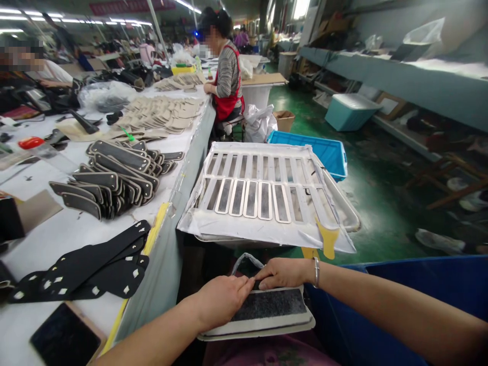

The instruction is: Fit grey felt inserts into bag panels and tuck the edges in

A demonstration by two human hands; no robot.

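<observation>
Long worktable (163, 264), piled pieces (118, 178) and aproned worker (229, 71) show a factory workshop.

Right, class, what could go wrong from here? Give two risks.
The dark-centred piece might shift or crease if the left hand and right hand, both working at its far edge, press unevenly. The larger yellow piece juts past the front edge of the white frame, so a bump could knock it off.

The panel (272, 306) is a mottled dark grey rectangle with a pale border, its far left part hidden. It lies roughly flat, long side crosswise, on the near side of the rack (236, 223) and apart from it. A pale board (263, 331) with a rounded corner shows beneath, along the edge farthest from the rack.
</observation>
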